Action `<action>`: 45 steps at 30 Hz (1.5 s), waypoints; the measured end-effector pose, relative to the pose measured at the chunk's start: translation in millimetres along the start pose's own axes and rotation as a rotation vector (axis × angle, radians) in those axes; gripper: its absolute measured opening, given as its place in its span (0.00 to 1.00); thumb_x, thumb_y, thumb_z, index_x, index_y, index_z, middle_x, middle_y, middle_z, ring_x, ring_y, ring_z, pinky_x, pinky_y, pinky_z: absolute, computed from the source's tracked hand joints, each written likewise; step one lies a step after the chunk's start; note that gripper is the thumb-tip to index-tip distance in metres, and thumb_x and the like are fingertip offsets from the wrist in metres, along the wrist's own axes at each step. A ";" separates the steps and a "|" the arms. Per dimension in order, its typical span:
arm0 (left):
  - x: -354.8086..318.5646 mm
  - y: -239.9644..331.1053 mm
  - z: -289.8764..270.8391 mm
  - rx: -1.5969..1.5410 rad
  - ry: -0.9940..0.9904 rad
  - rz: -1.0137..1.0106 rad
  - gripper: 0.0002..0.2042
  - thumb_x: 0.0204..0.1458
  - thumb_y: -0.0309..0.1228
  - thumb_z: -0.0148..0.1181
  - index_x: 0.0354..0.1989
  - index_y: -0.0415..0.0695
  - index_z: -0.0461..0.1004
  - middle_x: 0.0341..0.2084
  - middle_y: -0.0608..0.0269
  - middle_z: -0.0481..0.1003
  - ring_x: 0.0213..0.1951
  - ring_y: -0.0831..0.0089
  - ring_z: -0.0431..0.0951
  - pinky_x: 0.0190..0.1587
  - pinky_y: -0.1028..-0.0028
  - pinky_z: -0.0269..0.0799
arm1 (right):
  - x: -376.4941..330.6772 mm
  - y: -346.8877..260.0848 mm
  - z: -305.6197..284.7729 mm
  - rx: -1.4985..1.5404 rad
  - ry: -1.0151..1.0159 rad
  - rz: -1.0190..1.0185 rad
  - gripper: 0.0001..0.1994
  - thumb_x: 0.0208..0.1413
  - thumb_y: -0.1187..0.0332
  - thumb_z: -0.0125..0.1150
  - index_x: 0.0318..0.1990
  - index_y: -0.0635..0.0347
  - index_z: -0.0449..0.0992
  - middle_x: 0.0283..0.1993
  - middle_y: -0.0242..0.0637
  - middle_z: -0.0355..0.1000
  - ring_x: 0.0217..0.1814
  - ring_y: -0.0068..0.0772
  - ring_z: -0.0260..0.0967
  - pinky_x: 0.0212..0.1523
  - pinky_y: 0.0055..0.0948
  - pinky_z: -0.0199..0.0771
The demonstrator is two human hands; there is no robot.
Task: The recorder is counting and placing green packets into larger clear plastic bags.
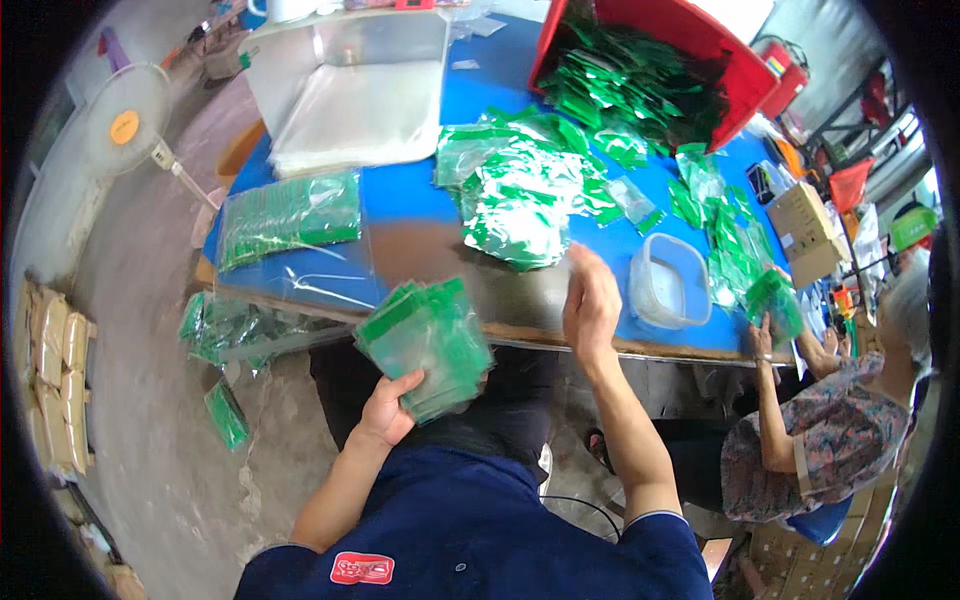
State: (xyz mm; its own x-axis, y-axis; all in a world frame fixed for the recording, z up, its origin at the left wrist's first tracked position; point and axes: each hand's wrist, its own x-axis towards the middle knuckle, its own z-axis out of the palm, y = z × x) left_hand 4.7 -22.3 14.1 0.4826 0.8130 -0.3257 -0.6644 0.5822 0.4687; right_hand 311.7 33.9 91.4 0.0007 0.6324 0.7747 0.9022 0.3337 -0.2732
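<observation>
gripping fanned green packets (pixel 430 340) by one edge in the near left hand (pixel 390 408), seemingly to keep them together, with the right hand (pixel 592 305) loose and apparently empty just right of the far pile (pixel 525 200), probably placed for reach.

Blue counter (pixel 407 195), brown patch on near side of pile (pixel 520 200) of green bags. Left of pile: clear bin (pixel 340 42); bagged row (pixel 295 212) nearer edge. Beyond pile, rightward: tilted red bin (pixel 745 95). Right of pile: clear tub (pixel 672 318), loose bags (pixel 735 245).
</observation>
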 end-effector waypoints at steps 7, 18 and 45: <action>-3.7 6.6 23.8 0.037 0.073 -0.007 0.27 0.57 0.33 0.66 0.63 0.41 0.64 0.55 0.58 0.72 0.57 0.62 0.73 0.60 0.59 0.71 | -12.1 -73.9 0.8 0.444 -0.680 -0.310 0.19 0.51 0.66 0.68 0.49 0.63 0.77 0.50 0.48 0.77 0.52 0.50 0.76 0.54 0.42 0.75; -6.5 -1.0 -11.3 -0.140 -0.058 -0.012 0.35 0.48 0.26 0.68 0.66 0.40 0.61 0.60 0.55 0.69 0.63 0.56 0.68 0.68 0.53 0.62 | -13.1 -51.8 12.0 -0.006 -0.700 -0.239 0.45 0.42 0.39 0.71 0.63 0.59 0.66 0.54 0.50 0.64 0.63 0.56 0.60 0.70 0.61 0.50; -12.7 14.2 12.5 0.232 0.132 0.137 0.23 0.58 0.29 0.62 0.61 0.40 0.67 0.55 0.59 0.74 0.57 0.64 0.73 0.62 0.60 0.67 | -24.4 -92.4 14.9 0.433 -0.606 -0.351 0.20 0.55 0.66 0.64 0.55 0.62 0.73 0.58 0.46 0.71 0.62 0.48 0.68 0.62 0.47 0.66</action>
State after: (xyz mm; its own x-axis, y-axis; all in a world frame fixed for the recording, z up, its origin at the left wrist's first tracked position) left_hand -3.7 -24.5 35.2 0.3087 0.8870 -0.3435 -0.5628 0.4615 0.6858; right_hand 221.9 -1.9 89.3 -0.5955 0.6673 0.4472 0.5604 0.7440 -0.3639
